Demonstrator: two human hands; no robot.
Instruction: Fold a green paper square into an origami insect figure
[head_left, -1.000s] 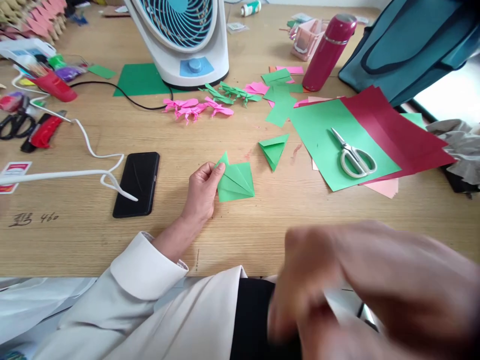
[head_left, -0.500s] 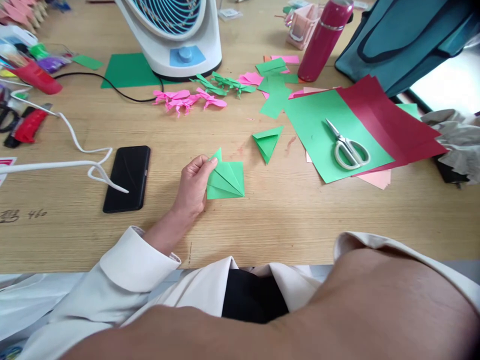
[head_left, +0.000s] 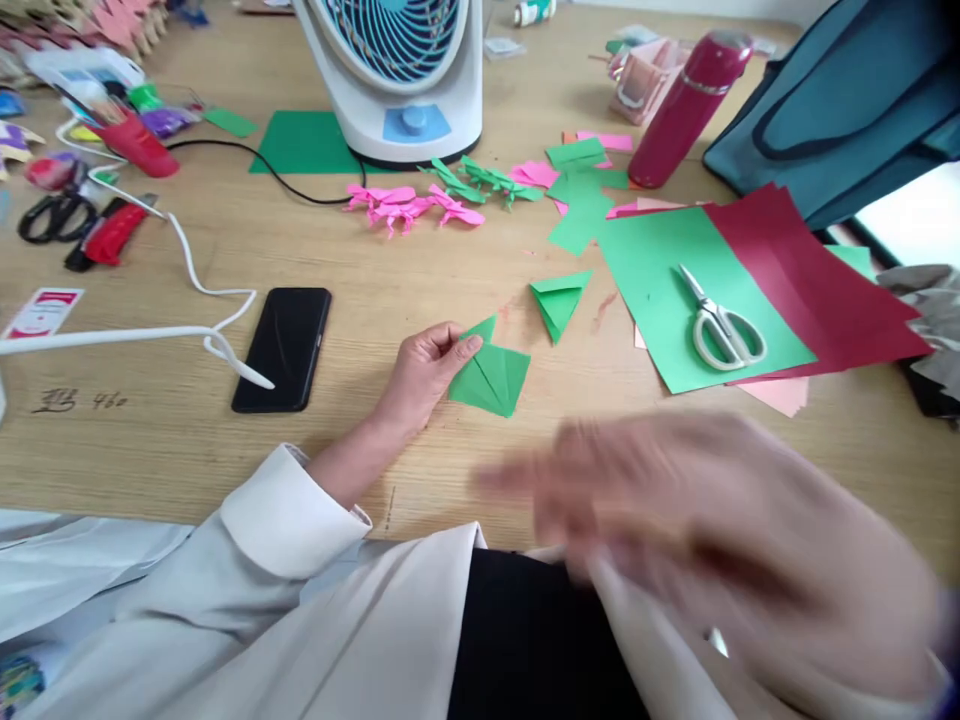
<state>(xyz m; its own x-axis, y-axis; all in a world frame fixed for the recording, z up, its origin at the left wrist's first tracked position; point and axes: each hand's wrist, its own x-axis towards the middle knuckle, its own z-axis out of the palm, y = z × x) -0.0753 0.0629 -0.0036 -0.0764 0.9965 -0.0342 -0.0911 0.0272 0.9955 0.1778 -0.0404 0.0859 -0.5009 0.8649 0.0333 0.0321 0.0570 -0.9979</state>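
Note:
My left hand (head_left: 427,375) pinches a folded green paper (head_left: 491,380) between thumb and fingers, by its upper left part. Diagonal creases meet on the paper, and one pointed flap stands up beside the thumb. Close to the camera, my right hand (head_left: 645,490) is smeared by motion, low over the table's front edge and right of the folded paper. Its fingers point left, but I cannot make out whether they hold anything. A second folded green piece, a triangle (head_left: 559,305), lies on the table just beyond the paper.
White-handled scissors (head_left: 724,335) rest on green and red sheets (head_left: 652,290) at right. Pink (head_left: 401,208) and green folded figures (head_left: 487,180) lie before a fan (head_left: 412,110). A phone (head_left: 283,350) under a white cable is at left; a red bottle (head_left: 690,110) stands behind.
My right hand has swung down and forward from near the camera to over the table edge. My left hand keeps its pinch; the paper is tilted slightly. The whole view has shifted.

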